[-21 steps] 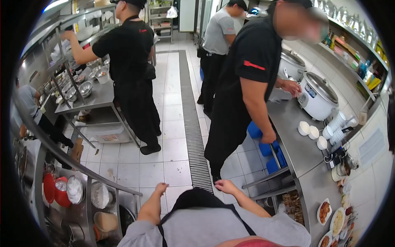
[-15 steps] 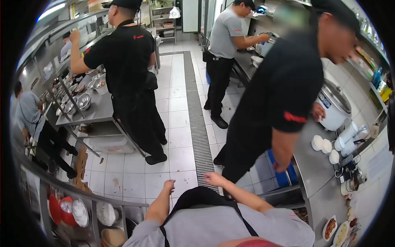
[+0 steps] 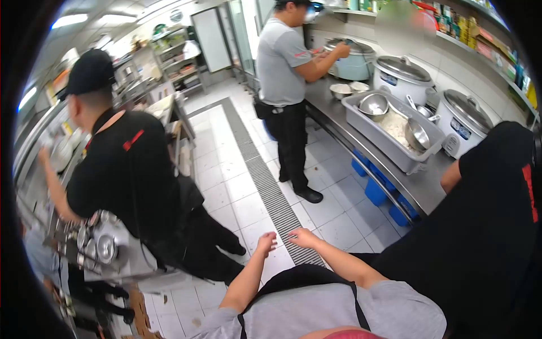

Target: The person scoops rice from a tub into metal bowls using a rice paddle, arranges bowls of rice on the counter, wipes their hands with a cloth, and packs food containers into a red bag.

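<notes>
Drain grating (image 3: pixel 278 198) ran along the tiled floor (image 3: pixel 226 164) from the upper centre of the frame to the lower centre, and both bare hands showed nearest to it. From my end, I saw the left hand (image 3: pixel 267 243) just left of the grating, fingers parted and loosely curled. The right hand (image 3: pixel 304 238) appeared across the lower part of the grating, open, its fingers slightly bent towards the left one. The two were apart, and I could not tell how high above the floor they were.

To the right of the grating, a co-worker in grey (image 3: pixel 282 70) stood at the counter (image 3: pixel 420 186), both hands raised near a lidded pot (image 3: pixel 351 61). Nearer, a grey tub (image 3: pixel 375 138) on the counter held white food (image 3: pixel 394 124) and two metal bowls (image 3: pixel 416 134), both tilted. Behind and beside it I made out two white cookers (image 3: pixel 463 117) with lids on, and below the counter were blue containers (image 3: pixel 375 191). A co-worker in black (image 3: pixel 480 226) filled the lower right.

Left of the grating, another person in black (image 3: pixel 127 169) reached towards the upper-left shelving, with metal bowls (image 3: pixel 106 248) on a worktop at lower left.
</notes>
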Motion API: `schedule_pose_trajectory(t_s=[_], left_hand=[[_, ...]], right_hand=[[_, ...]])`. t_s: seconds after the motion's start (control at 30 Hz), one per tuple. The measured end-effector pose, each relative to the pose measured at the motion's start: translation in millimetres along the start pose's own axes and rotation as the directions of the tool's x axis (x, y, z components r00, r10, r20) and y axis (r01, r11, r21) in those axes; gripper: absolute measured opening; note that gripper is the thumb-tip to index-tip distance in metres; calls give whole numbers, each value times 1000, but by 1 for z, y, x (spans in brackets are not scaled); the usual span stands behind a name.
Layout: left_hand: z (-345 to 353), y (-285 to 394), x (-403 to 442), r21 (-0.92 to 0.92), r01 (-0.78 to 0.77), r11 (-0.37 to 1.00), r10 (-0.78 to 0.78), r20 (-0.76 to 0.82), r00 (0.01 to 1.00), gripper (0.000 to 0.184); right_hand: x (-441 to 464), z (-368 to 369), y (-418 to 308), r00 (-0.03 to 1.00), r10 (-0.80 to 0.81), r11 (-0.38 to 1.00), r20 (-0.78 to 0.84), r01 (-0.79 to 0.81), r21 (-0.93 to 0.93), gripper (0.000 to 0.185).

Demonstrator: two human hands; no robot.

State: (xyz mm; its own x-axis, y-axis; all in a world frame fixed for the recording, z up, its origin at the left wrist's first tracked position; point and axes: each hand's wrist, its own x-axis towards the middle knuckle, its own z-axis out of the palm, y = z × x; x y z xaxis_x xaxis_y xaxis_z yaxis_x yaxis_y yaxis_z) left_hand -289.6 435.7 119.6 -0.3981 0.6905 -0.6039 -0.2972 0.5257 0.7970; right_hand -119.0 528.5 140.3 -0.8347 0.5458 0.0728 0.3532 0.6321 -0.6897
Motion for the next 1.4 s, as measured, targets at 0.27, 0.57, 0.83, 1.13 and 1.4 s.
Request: schedule_pose_trajectory(t_s=[0.27,0.57,0.83,1.13,1.4], left_hand=[[156,166,76,52,-331,942,278,429,859,30],[283,290,121,203,-821,534,630,553,546,21],[428,477,210,179,-982,66,761,627,165,35],[535,537,284,307,-939,-157,146,947,286,29],[550,585,275,121,-678,725,-16,987,158,38]], right_hand=[[-15,-115,73,796,432,902,-423,-377,212,24],[-5,-315,100,447,148,961,-882,-274,22,11],[-20,-524,180,249,-47,438,-967,-865,-244,16],[-92,-551,271,121,623,-153,-773,-950,-272,35],[-107,-577,209,-70,583,360,-809,-871,335,22]])
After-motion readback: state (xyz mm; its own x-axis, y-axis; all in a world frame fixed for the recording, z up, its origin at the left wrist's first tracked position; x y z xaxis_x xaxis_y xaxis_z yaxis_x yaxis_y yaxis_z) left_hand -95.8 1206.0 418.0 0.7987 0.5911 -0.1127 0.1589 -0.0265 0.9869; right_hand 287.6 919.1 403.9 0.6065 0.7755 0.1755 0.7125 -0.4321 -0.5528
